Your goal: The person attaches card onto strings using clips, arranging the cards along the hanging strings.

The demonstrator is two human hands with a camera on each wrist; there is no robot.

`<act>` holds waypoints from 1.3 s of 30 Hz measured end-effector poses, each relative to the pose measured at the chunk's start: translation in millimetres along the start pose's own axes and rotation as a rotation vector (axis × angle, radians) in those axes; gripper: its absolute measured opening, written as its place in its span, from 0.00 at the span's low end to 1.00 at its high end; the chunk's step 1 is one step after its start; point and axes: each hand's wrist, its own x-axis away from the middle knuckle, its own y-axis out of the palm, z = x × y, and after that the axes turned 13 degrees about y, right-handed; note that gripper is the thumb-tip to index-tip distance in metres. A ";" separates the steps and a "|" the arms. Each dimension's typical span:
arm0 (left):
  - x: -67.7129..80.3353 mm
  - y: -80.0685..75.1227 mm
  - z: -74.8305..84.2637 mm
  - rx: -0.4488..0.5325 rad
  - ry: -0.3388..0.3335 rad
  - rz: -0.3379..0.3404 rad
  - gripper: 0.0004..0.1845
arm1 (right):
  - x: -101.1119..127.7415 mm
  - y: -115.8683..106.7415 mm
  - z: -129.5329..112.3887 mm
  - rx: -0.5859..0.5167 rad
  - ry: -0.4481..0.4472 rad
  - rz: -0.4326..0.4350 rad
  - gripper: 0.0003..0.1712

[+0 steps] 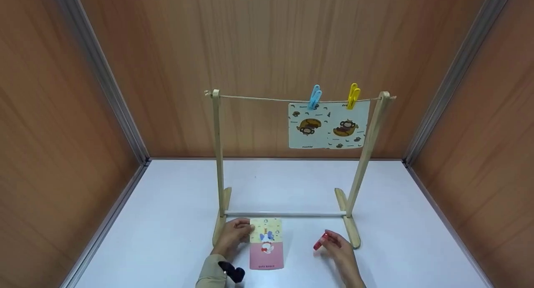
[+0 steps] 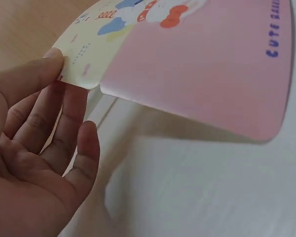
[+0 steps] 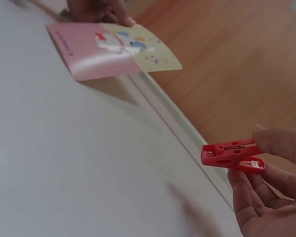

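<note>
Between thumb and fingers, my left hand (image 1: pixel 234 236) pinches the left edge of a yellow and pink booklet (image 1: pixel 266 254) with a cartoon rabbit on it. In the left wrist view the booklet (image 2: pixel 197 74) slants above the white table, its yellow upper part gripped by the thumb. My right hand (image 1: pixel 340 250) holds a red clothespin (image 1: pixel 320 241) by its handle end, off to the right of the booklet. The right wrist view shows that clothespin (image 3: pixel 232 153) between thumb and fingertips, its nose pointing away from the hand.
A wooden stand (image 1: pixel 219 154) with a string (image 1: pixel 258 98) rises behind the hands. A white booklet with monkey pictures (image 1: pixel 327 131) hangs on the string's right half, under a blue clothespin (image 1: pixel 315 98) and a yellow clothespin (image 1: pixel 353 97). A white bar (image 1: pixel 288 214) joins the stand's feet.
</note>
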 end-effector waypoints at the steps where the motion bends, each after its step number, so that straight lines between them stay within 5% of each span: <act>1: 0.6 0.4 1.5 0.012 -0.001 -0.001 0.20 | -0.3 1.0 -2.5 0.010 -0.005 0.010 0.36; 7: 2.5 1.0 16.5 0.032 0.055 0.013 0.22 | -0.5 6.6 -17.6 0.058 -0.027 0.042 0.35; 25: -14.1 3.8 77.6 0.087 0.225 0.293 0.18 | 1.4 31.2 -64.9 0.103 -0.168 -0.036 0.32; 39: -24.2 8.7 134.0 0.086 0.355 0.342 0.15 | 7.6 44.3 -117.6 0.081 -0.282 -0.080 0.28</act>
